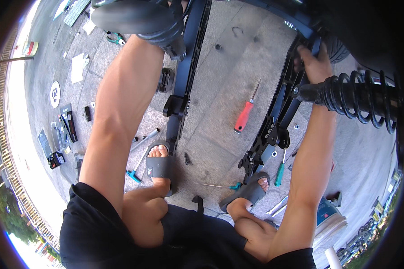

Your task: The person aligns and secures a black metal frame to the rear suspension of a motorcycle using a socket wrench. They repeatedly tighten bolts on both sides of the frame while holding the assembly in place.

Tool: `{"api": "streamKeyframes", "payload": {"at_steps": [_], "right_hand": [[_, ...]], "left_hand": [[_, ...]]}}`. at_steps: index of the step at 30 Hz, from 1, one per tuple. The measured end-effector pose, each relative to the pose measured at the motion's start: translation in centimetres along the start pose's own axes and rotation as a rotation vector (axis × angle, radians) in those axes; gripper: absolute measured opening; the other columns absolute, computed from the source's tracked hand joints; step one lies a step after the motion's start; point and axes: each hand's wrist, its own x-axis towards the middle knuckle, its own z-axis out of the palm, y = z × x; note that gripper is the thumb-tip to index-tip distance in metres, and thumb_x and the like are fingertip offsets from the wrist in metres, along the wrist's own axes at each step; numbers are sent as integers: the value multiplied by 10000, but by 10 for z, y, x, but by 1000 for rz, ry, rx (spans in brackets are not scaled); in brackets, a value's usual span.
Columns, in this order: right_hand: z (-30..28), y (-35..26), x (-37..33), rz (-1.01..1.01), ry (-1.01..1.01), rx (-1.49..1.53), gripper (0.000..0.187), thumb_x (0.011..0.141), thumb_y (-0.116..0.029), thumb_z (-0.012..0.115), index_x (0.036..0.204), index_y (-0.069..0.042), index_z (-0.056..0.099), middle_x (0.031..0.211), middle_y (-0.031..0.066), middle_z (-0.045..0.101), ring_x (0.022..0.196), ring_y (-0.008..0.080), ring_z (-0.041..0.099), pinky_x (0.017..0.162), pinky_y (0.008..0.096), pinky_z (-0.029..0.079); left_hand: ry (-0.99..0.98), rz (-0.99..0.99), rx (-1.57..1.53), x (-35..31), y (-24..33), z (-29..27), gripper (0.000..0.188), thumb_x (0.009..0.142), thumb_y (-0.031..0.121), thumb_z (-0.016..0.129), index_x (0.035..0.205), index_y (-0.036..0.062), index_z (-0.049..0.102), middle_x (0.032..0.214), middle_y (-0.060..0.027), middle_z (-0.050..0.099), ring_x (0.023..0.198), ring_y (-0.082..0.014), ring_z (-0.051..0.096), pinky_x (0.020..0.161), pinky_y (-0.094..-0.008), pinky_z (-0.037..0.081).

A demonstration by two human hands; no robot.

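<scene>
Two long black metal frame rails run through the head view, the left rail (pixel 191 58) and the right rail (pixel 285 98). My left forearm reaches up to a rounded black part (pixel 130 19) at the top, which hides nearly all of that hand and its fingers. On the far right, my right hand (pixel 317 62) is wrapped round a dark metal bar of the frame, with slightly blurred fingers on its left side. A black coil-spring shock absorber (pixel 359 96) crosses in front of my right wrist. Between the rails, a red-handled screwdriver (pixel 243 117) lies on the paving.
Near my sandalled feet are T-handle wrenches with teal grips (pixel 133 176), a bolt (pixel 186 158) and a green-handled screwdriver (pixel 279 174). Pliers (pixel 116 38), papers, a white disc (pixel 54 94) and small packages lie left. A bucket (pixel 330 219) stands at right.
</scene>
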Motion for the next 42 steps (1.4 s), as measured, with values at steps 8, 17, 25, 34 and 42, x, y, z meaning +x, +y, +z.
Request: {"api": "streamKeyframes", "payload": {"at_steps": [8,17,25,34,42], "right_hand": [[15,7,-24,56,93,124,354,920,-154,592,1227,-11,489,713,33,541,542,112,536,497,272,479],[6,0,-26,106,-5,255,373,892,-110,574,1229,-13,445,719,32,497,548,110,509,492,275,471],[8,6,-22,87,2,307,371,889,-117,576,1220,-10,448,723,33,495,547,111,510,493,276,472],[9,9,-23,75,30,329,359,875,-187,620,1195,-49,534,718,13,539,498,102,525,446,255,443],[8,14,-23,68,33,351,277,881,-195,629,1111,-65,546,711,9,542,508,115,526,467,263,442]], "left_hand": [[-46,-40,-42,2,-2,-6,501,848,-3,596,1338,63,519,1112,-71,650,947,-187,639,818,-303,526],[-207,-325,-120,4,-5,-5,496,863,-3,579,1349,67,511,1114,-73,653,938,-184,646,806,-302,535],[-311,-485,-164,7,-11,-5,491,877,-2,564,1359,70,504,1115,-75,655,931,-181,652,797,-301,544],[-377,-570,-205,15,-19,-6,486,892,-2,547,1370,74,496,1117,-77,658,922,-178,659,785,-300,554],[-407,-606,-233,13,-19,-7,482,906,-1,532,1379,77,489,1119,-79,660,914,-175,666,775,-299,562]]}}
